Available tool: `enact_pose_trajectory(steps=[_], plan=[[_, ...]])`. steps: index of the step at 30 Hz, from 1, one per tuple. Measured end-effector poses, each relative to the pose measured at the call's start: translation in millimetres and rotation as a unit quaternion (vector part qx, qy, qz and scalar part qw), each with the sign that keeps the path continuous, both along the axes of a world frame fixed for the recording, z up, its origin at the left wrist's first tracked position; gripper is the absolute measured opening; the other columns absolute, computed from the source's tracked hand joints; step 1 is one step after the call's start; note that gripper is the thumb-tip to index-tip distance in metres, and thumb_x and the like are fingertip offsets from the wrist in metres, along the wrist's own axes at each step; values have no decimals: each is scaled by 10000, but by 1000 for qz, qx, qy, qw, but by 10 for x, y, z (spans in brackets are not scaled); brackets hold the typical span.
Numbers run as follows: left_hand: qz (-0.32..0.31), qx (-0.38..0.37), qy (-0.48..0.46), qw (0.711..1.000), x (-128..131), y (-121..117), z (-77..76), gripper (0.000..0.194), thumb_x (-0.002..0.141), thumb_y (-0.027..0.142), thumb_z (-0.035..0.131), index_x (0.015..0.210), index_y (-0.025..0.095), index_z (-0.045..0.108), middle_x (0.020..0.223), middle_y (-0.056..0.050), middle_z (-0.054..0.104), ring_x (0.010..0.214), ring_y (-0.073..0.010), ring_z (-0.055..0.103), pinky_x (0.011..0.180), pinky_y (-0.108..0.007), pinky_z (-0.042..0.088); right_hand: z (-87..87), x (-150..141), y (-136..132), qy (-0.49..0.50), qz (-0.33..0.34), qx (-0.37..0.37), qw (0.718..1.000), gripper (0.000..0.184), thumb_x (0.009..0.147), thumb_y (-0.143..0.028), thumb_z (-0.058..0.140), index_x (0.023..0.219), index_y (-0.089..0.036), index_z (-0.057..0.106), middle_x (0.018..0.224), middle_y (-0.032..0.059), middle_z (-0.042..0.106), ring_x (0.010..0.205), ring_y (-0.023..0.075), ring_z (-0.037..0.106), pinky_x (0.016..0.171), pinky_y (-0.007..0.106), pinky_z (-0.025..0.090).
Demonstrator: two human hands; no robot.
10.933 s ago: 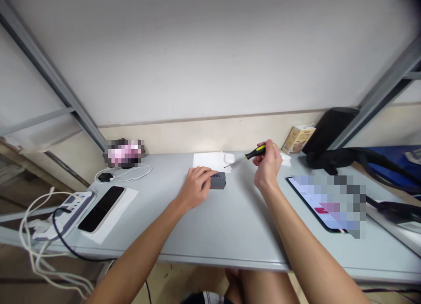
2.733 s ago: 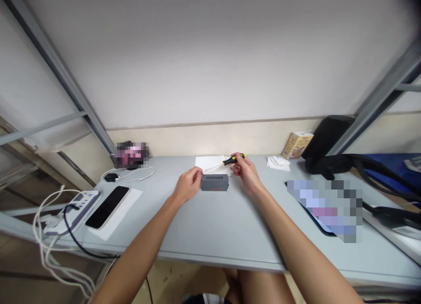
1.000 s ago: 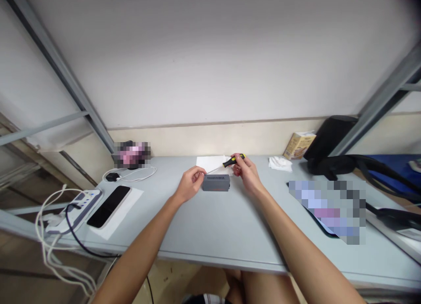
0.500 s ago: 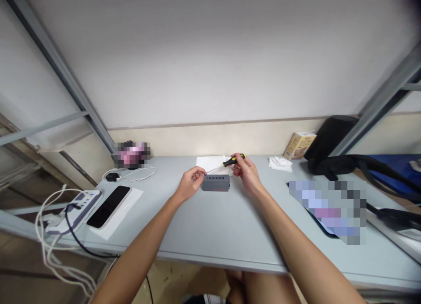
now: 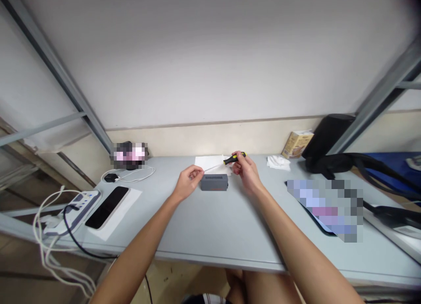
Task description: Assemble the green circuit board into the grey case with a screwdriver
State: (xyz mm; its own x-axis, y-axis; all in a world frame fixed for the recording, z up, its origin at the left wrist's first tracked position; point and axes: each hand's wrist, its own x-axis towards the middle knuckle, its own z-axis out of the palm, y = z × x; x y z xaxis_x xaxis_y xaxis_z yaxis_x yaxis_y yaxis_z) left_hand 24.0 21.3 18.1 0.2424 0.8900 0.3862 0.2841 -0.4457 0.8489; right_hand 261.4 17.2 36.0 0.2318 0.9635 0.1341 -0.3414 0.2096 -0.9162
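Observation:
My right hand (image 5: pixel 245 170) is closed around the black and yellow handle of a screwdriver (image 5: pixel 234 158). Its thin metal shaft slants down to the left, ending at the fingertips of my left hand (image 5: pixel 190 179). The thumb and forefinger of that hand are pinched together at the tip; whatever is between them is too small to make out. Just below the shaft, a dark grey box (image 5: pixel 214 183) with a row of slots along its top rests on the table, its left end close to my left fingers.
White paper (image 5: pixel 208 162) lies behind the box on the grey table (image 5: pixel 217 229). To the left are a phone (image 5: pixel 108 207), a power strip (image 5: pixel 74 212) and cables. Crumpled tissue (image 5: pixel 278 162), a small carton (image 5: pixel 297 144) and a blurred-out flat item (image 5: pixel 315 207) are on the right.
The whole view has shifted slightly. My left thumb and forefinger have drawn closer together at the screwdriver's tip. My right hand keeps its grip, and the box stays in place.

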Motion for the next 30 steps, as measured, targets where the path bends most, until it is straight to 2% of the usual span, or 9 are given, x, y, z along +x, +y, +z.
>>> enact_pose_trajectory(steps=[4, 8, 13, 17, 21, 25, 30], plan=[[50, 21, 13, 998, -78, 94, -70, 347, 973, 509, 602, 973, 174, 697, 833, -34, 658, 728, -159, 555, 712, -277, 453, 28, 70, 20, 59, -18, -20, 998, 562, 687, -715, 821, 935, -242, 647, 678, -27, 616, 487, 82, 384, 442, 252, 284], [83, 77, 129, 985, -183, 146, -127, 231, 1005, 373, 579, 952, 202, 725, 852, -25, 653, 734, -160, 551, 747, -282, 433, 8, 144, 55, 106, -28, -41, 993, 571, 668, -720, 830, 906, -246, 619, 681, -25, 618, 477, 82, 372, 429, 257, 285], [106, 72, 214, 968, -163, 227, -102, 167, 988, 301, 614, 972, 220, 759, 887, -30, 666, 775, -178, 590, 758, -291, 433, -40, 197, 102, 131, -40, -56, 989, 566, 677, -731, 815, 881, -249, 599, 652, -28, 603, 454, 86, 370, 420, 269, 283], [83, 67, 249, 962, -55, 405, -85, 162, 976, 306, 637, 969, 231, 780, 916, -42, 675, 823, -197, 611, 766, -300, 447, -67, 208, 126, 118, -34, -52, 991, 562, 711, -755, 771, 898, -254, 595, 657, -26, 604, 452, 93, 366, 415, 275, 288], [54, 58, 254, 964, 15, 547, -155, 170, 965, 314, 648, 971, 241, 802, 926, -45, 679, 825, -198, 620, 757, -299, 455, -74, 214, 126, 99, -29, -49, 993, 549, 735, -757, 752, 898, -259, 588, 664, -23, 601, 450, 99, 374, 413, 282, 299], [43, 54, 252, 965, 18, 568, -231, 191, 966, 340, 649, 979, 248, 815, 936, -45, 678, 837, -197, 625, 763, -301, 458, -72, 212, 118, 104, -31, -48, 993, 549, 725, -755, 759, 883, -258, 587, 659, -29, 582, 446, 94, 364, 410, 279, 294], [32, 49, 258, 964, -15, 547, -241, 205, 979, 349, 640, 1020, 252, 815, 989, -53, 693, 871, -203, 638, 788, -314, 457, -51, 199, 94, 121, -26, -56, 991, 541, 728, -740, 777, 890, -252, 606, 662, -32, 565, 457, 84, 355, 413, 261, 295]])
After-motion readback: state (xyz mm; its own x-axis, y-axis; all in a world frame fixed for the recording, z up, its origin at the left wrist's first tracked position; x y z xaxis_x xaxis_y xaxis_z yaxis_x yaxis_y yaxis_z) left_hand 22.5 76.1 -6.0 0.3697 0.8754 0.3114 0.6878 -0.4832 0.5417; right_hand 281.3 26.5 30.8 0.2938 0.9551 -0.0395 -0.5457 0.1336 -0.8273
